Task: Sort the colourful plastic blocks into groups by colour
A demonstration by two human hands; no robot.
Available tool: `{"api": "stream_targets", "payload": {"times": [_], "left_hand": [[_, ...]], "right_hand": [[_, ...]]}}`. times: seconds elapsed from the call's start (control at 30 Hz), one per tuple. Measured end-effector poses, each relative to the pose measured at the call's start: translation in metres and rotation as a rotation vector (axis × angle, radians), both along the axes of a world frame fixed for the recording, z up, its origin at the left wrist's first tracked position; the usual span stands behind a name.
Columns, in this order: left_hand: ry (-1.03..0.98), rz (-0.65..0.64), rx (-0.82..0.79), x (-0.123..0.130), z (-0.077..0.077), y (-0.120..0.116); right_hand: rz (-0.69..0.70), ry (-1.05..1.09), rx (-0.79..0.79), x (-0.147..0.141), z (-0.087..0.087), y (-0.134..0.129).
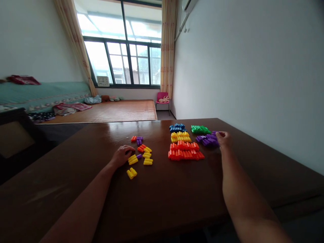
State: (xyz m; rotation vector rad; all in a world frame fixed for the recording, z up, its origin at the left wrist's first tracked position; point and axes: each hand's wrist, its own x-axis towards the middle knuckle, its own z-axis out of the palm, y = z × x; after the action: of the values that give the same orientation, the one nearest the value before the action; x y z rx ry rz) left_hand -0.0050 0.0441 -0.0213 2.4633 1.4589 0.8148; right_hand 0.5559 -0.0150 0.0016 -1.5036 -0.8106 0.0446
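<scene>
My right hand [224, 139] pinches a purple piece [214, 133] at the right end of the purple pile [207, 140]. Left of that pile lie stacked rows of orange pieces [186, 155], yellow pieces [180, 136] and blue pieces [177, 128]; green pieces [200, 129] are behind it. My left hand [123, 155] rests on the table with its fingers curled, beside loose yellow pieces [133, 160] and a purple piece [139, 156]. What it holds, if anything, is hidden. Several more loose yellow, orange and purple pieces are scattered to its right.
The dark brown table [162, 195] spans the foreground. A white wall [253, 74] runs along the right. Beyond the table stand a low bed [121, 109] and a pink chair [162, 97] below the window. Dark furniture [15, 138] is at the left.
</scene>
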Motion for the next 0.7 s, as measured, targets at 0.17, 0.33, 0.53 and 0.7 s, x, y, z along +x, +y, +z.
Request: {"api": "stream_targets", "payload": {"times": [0.17, 0.33, 0.53, 0.7], "left_hand": [[-0.038, 0.005, -0.027, 0.001, 0.003, -0.003], [-0.031, -0.012, -0.011, 0.002, 0.003, -0.003], [-0.04, 0.023, 0.015, 0.006, 0.007, -0.012], [-0.099, 0.152, 0.023, 0.015, 0.021, -0.022]], "right_hand": [[-0.126, -0.294, -0.337, -0.011, -0.005, 0.01], [-0.176, -0.456, -0.587, -0.016, -0.007, 0.003], [-0.23, -0.592, -0.363, -0.027, 0.005, -0.004], [-0.063, -0.757, -0.01, -0.087, 0.032, 0.002]]}}
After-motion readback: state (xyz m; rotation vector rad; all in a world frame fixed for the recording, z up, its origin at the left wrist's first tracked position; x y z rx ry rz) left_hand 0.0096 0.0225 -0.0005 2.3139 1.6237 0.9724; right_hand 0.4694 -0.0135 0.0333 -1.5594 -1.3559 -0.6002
